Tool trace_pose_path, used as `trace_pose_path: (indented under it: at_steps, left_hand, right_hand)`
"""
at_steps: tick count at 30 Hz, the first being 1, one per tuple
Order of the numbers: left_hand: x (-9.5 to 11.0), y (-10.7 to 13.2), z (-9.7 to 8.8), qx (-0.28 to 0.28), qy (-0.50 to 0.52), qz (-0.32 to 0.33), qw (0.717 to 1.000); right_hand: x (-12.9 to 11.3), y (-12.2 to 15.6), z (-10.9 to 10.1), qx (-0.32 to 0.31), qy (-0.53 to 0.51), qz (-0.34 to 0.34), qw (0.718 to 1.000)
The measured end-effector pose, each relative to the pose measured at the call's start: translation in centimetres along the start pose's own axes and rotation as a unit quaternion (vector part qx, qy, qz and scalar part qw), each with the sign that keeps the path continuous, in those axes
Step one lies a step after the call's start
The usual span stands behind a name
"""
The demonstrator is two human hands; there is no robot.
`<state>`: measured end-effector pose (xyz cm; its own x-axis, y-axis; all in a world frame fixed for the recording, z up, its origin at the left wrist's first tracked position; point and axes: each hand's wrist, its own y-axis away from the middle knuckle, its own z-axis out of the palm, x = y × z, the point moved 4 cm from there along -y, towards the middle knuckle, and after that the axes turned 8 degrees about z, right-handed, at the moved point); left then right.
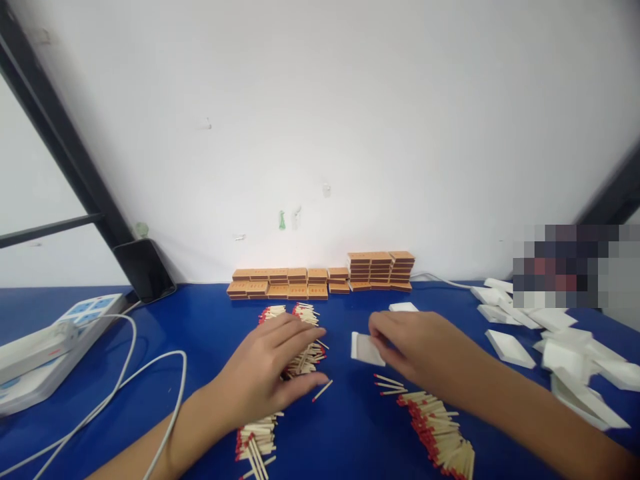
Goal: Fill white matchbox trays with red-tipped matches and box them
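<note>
My left hand (267,370) lies palm down over a long heap of red-tipped matches (300,357) on the blue table (200,320), fingers curled around a bunch of them. My right hand (410,347) reaches left and pinches the edge of a white empty matchbox tray (364,348) that rests on the table. A second pile of matches (440,430) lies under my right forearm. Another white tray (403,307) sits just beyond my right hand.
Stacks of orange matchboxes (320,277) line the wall at the back. Several white trays (565,350) are scattered at the right. A white power strip (50,343) with cables (150,387) is at the left, beside a dark phone (145,269) leaning on the wall.
</note>
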<state>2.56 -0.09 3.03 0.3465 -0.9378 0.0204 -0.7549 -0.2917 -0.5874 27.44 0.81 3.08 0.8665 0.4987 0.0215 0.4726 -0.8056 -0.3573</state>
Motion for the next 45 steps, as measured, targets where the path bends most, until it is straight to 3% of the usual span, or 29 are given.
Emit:
trace_pose_path:
  at_steps: [3,7,24,30,36,40,45]
  left_hand:
    - [1.6,-0.3,0.5,-0.02,0.016,0.033,0.999]
    - [2.0,-0.2,0.9,-0.027,0.02,0.047,0.998]
    - [1.6,-0.3,0.7,0.026,0.03,0.036,0.999]
    - [-0.7,0.3,0.3,0.048,-0.009,0.011,0.999]
    - [-2.0,0.6,-0.2,0.068,-0.036,-0.01,0.997]
    - [-1.8,0.6,-0.2,0.071,-0.04,-0.007,0.997]
    - [-2.1,0.6,-0.4,0.085,-0.055,-0.029,0.994]
  right_hand:
    - [-2.5,0.3,0.3,0.038,-0.019,-0.041,0.998]
    - [-3.7,0.5,0.3,0.072,-0.055,-0.075,0.993]
    - [-4.4,0.6,0.3,0.124,-0.062,-0.115,0.984]
    - [-2.4,0.3,-0.3,0.161,-0.049,-0.044,0.985]
    - [-0.1,-0.2,1.0,0.066,-0.045,0.023,0.997]
    - [-0.5,-0.2,1.8,-0.009,-0.074,0.074,0.994]
    - [-2.9,0.2,1.9,-0.02,-0.12,0.02,0.992]
